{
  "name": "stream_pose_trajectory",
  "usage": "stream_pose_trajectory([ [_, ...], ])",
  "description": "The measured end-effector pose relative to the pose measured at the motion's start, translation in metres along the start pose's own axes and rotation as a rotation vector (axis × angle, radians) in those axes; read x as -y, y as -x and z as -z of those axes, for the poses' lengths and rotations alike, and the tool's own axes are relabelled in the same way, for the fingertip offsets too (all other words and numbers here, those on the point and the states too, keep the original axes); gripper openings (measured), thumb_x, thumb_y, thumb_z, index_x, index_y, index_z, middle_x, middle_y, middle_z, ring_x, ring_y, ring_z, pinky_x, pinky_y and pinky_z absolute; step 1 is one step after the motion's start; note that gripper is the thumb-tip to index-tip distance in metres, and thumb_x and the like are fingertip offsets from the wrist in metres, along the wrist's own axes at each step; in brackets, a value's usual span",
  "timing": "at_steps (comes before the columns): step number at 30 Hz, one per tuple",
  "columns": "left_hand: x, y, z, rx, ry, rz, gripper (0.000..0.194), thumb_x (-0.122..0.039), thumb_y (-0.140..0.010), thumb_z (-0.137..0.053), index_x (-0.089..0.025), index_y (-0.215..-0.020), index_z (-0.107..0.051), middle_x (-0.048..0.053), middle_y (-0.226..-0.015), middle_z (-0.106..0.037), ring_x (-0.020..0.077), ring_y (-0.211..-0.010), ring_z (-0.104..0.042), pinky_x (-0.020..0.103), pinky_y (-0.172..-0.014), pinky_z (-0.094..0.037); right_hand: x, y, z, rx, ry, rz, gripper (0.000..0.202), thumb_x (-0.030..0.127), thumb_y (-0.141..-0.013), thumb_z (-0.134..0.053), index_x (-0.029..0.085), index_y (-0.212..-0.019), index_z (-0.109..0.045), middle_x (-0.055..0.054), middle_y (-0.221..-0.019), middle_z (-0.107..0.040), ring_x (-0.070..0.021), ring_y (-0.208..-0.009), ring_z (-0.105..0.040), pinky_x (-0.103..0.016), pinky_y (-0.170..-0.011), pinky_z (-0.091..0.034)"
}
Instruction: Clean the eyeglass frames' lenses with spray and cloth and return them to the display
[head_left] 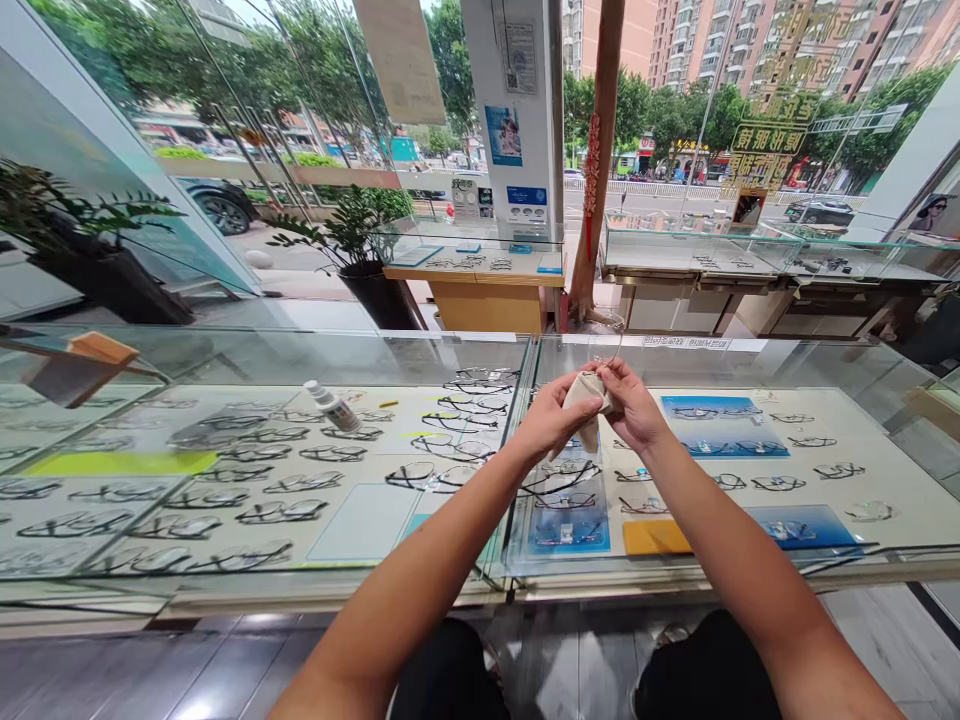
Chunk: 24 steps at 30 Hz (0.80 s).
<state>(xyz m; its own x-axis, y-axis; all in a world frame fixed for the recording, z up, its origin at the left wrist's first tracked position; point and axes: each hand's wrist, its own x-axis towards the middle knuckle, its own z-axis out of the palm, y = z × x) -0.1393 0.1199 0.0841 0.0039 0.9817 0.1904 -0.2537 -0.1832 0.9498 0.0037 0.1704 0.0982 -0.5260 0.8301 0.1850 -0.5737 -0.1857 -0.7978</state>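
Note:
My left hand (556, 412) is closed around a beige cleaning cloth (583, 390), its thumb pressing on the fold. Pressed against the other side of the cloth, my right hand (636, 402) pinches a pair of thin-rimmed eyeglasses (619, 346). Only a fine curved outline of them shows above the fingers; the rest is hidden by the cloth and hands. Both hands are above the glass display counter (517, 590). To their left, a row of dark-framed eyeglasses (454, 447) lies on the counter top. Farther left stands a white spray bottle (331, 407).
Many spectacle frames (281, 510) lie inside the counter, some on blue cards (724, 425). A wooden-looking block (101, 350) sits at the far left. Beyond the counter are a potted plant (367, 245), more showcases (690, 255) and a wooden post (600, 150).

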Motion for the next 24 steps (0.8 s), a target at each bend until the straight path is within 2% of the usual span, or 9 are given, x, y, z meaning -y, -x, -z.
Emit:
stream_pose_trajectory([
  [3, -0.0024, -0.0004, 0.0016, -0.018, -0.095, 0.004, 0.071, -0.061, -0.063, -0.096, -0.016, -0.115, -0.081, 0.014, -0.133, -0.074, 0.0323, -0.123, -0.065, 0.037, -0.100, -0.051, -0.0008, 0.0009, -0.0009, 0.017, 0.000, 0.003, 0.041, 0.041, -0.066, -0.101, 0.026, -0.082, -0.066, 0.003, -0.098, -0.080, -0.0129, -0.083, -0.068, -0.024, -0.076, -0.057],
  [6, -0.0034, -0.0011, 0.0034, -0.002, -0.165, 0.005, 0.065, -0.067, -0.065, -0.092, -0.014, -0.102, -0.083, 0.014, -0.131, -0.074, 0.0338, -0.125, -0.063, 0.037, -0.098, -0.051, -0.0016, 0.0011, -0.0004, 0.026, 0.011, 0.017, 0.043, 0.045, -0.065, -0.101, 0.026, -0.082, -0.067, 0.004, -0.096, -0.079, -0.0128, -0.086, -0.068, -0.024, -0.079, -0.058],
  [8, -0.0026, -0.0014, 0.0040, -0.005, -0.164, -0.001, 0.067, -0.067, -0.066, -0.092, -0.014, -0.106, -0.082, 0.014, -0.128, -0.075, 0.0316, -0.118, -0.065, 0.036, -0.095, -0.052, -0.0016, 0.0007, 0.0005, 0.020, 0.022, 0.024, 0.043, 0.045, -0.066, -0.101, 0.026, -0.082, -0.067, 0.004, -0.098, -0.079, -0.0128, -0.086, -0.068, -0.025, -0.079, -0.058],
  [11, -0.0002, -0.0015, 0.0034, -0.013, -0.100, -0.007, 0.079, -0.061, -0.065, -0.095, -0.016, -0.126, -0.077, 0.012, -0.122, -0.076, 0.0259, -0.107, -0.067, 0.033, -0.091, -0.052, -0.0010, -0.0002, 0.0017, -0.002, 0.018, 0.017, 0.044, 0.045, -0.064, -0.102, 0.025, -0.081, -0.067, 0.004, -0.099, -0.080, -0.0121, -0.081, -0.067, -0.023, -0.072, -0.056],
  [13, 0.0010, -0.0011, 0.0023, -0.014, -0.063, -0.009, 0.082, -0.058, -0.066, -0.096, -0.016, -0.133, -0.074, 0.011, -0.118, -0.076, 0.0232, -0.102, -0.068, 0.032, -0.091, -0.052, -0.0003, -0.0008, 0.0021, -0.013, 0.017, 0.012, 0.043, 0.044, -0.063, -0.102, 0.025, -0.081, -0.068, 0.003, -0.100, -0.080, -0.0123, -0.080, -0.067, -0.023, -0.070, -0.057],
  [18, 0.0012, 0.0002, 0.0000, -0.045, -0.038, -0.028, 0.078, -0.057, -0.066, -0.096, -0.016, -0.128, -0.075, 0.010, -0.115, -0.077, 0.0221, -0.101, -0.068, 0.032, -0.092, -0.053, 0.0005, -0.0014, 0.0015, -0.004, 0.022, 0.020, 0.039, 0.042, -0.068, -0.099, 0.025, -0.084, -0.068, 0.002, -0.101, -0.081, -0.0129, -0.081, -0.068, -0.023, -0.070, -0.058],
  [24, -0.0002, -0.0008, 0.0007, -0.072, -0.087, -0.007, 0.070, -0.062, -0.062, -0.095, -0.015, -0.111, -0.080, 0.010, -0.109, -0.078, 0.0236, -0.098, -0.068, 0.033, -0.089, -0.054, 0.0003, -0.0003, 0.0014, 0.020, 0.004, 0.011, 0.041, 0.045, -0.065, -0.102, 0.025, -0.082, -0.070, 0.002, -0.098, -0.080, -0.0114, -0.078, -0.069, -0.021, -0.068, -0.059],
])
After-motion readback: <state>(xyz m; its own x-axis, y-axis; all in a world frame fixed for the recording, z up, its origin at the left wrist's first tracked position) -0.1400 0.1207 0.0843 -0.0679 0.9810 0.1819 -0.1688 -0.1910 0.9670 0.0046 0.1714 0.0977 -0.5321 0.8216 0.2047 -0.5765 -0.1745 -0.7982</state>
